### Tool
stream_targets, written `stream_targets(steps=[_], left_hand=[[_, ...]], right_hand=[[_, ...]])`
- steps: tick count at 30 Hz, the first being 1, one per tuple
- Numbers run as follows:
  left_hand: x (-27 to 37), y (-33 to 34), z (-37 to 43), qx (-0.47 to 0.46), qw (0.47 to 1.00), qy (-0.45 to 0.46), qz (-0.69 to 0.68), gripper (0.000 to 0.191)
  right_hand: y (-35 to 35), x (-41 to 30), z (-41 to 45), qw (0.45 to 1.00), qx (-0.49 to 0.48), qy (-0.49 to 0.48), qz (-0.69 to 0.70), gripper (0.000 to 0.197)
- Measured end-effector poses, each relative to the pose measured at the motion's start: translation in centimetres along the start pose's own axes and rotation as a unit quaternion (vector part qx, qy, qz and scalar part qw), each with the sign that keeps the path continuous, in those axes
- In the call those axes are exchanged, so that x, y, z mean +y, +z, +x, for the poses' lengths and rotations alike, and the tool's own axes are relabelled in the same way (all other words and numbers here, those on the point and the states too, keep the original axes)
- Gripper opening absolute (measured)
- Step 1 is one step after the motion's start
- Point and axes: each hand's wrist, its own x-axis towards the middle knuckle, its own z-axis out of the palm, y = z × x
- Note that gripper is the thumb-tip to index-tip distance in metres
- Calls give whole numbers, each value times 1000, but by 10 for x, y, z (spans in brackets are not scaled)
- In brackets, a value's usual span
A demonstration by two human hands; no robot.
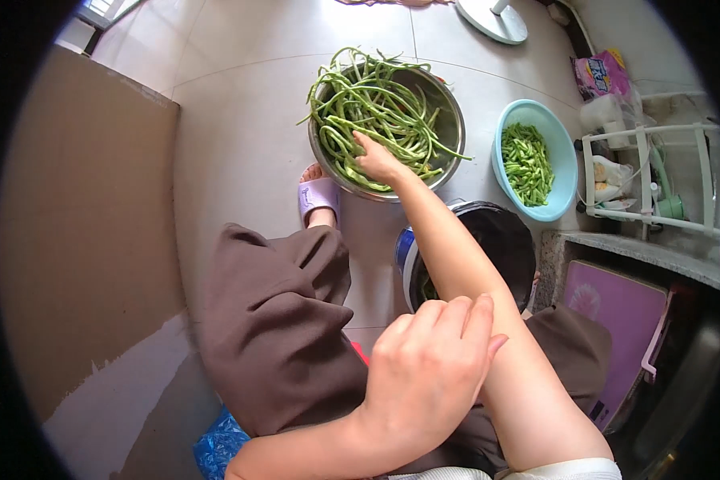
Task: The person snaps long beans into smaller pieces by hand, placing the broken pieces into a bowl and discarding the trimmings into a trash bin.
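My left hand (429,366) is in the foreground, its curled fingertips against my right forearm. Its palm side is hidden. Farther out, my right hand (375,159) reaches over the near side of a stainless steel basin (453,129), its extended index finger touching the long green beans (378,99). Whether the fingers grip a bean cannot be made out. The beans are whole and tangled, with several hanging over the rim. To the right, a light blue plastic basin (561,180) holds short cut bean pieces (527,165).
Below my right forearm stands a bucket (405,252) lined with a black plastic bag (504,234). A white rack (642,168) with bottles and a purple board (615,324) are at the right. A brown panel (96,198) borders the left, and a blue plastic bag (219,444) lies low left.
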Motion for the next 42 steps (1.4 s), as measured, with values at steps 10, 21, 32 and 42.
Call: stream_targets(steps=[10,21,32,42], left_hand=[[-4,3,-10,37,997,9,-68,24],[10,31,-14,22,987,-26,-159,19],[25,52,-29,85,750,-18,-656,58],[47,20,-39,297,813,273,-419,26]], right_hand=[[-53,-79,-51,980,171,-72,-76,21],[-149,-181,-217,950,133,-174,224,20],[-155,-213,-353,847,139,-241,452,36],[-118,-149,-333,865,-4,23,500,39]])
